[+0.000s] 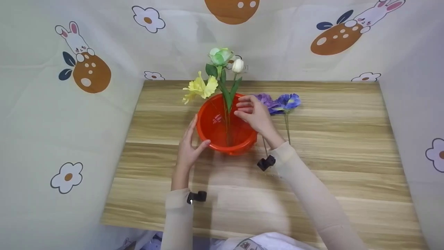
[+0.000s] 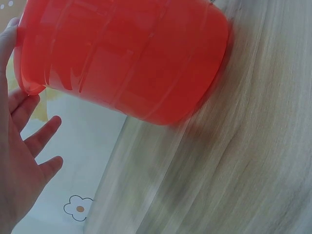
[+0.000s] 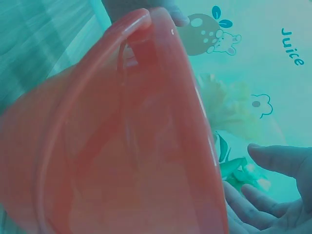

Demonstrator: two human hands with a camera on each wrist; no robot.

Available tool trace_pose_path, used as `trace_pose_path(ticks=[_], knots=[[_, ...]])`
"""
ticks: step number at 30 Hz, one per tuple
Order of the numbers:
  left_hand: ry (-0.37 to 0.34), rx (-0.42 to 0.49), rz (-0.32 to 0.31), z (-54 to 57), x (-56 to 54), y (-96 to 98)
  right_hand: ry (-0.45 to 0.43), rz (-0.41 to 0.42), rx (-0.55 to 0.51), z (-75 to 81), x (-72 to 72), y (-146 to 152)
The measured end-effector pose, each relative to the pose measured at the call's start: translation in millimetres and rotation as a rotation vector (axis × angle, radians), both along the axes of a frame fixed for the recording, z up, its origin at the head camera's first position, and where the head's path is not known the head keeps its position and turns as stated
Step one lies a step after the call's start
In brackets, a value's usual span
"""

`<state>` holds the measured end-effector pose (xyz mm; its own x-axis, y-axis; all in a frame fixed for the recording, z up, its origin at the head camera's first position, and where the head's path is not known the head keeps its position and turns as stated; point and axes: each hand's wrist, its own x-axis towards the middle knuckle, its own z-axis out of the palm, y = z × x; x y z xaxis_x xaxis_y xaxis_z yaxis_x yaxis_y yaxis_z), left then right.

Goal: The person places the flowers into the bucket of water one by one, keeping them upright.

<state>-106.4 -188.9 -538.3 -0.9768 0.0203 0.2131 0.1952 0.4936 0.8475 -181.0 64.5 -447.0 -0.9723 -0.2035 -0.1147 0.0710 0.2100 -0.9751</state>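
A red bucket (image 1: 231, 150) stands on the wooden table, its handle (image 3: 58, 107) hanging down the side in the right wrist view. Leaning in it are a yellow flower (image 1: 200, 86), a pale green flower (image 1: 220, 56) and a white tulip (image 1: 238, 65). My left hand (image 1: 188, 149) rests against the bucket's left rim with fingers spread and straight. Over the right part of the rim is my right hand (image 1: 256, 114), beside the tulip's leaves; thumb and fingers stand apart with nothing between them. A purple flower (image 1: 265, 100) and a blue flower (image 1: 288, 101) lie right of the bucket.
The wooden table (image 1: 340, 146) meets a patterned cloth wall (image 1: 277, 41) at the back, with more cloth at both sides. Stems (image 1: 287, 128) of the loose flowers run toward the front, close to my right forearm.
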Motion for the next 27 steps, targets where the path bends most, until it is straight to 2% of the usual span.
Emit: trace_pose_path(ticks=[7,13,20,27], knots=[[0.008,0.01,-0.004,-0.4,0.0,-0.4,0.059,-0.045,-0.069,0.8,0.9,15],[-0.003,0.006,0.001,-1.4,-0.9,-0.6,0.099,-0.096,-0.121,-4.6,-1.3,31],[0.018,0.0,-0.009,-1.3,-2.7,-0.3,0.108,-0.163,-0.135,-13.6,-4.8,53],[0.015,-0.009,0.001,1.9,0.6,0.1,0.08,-0.245,-0.166,-29.4,-8.4,80]])
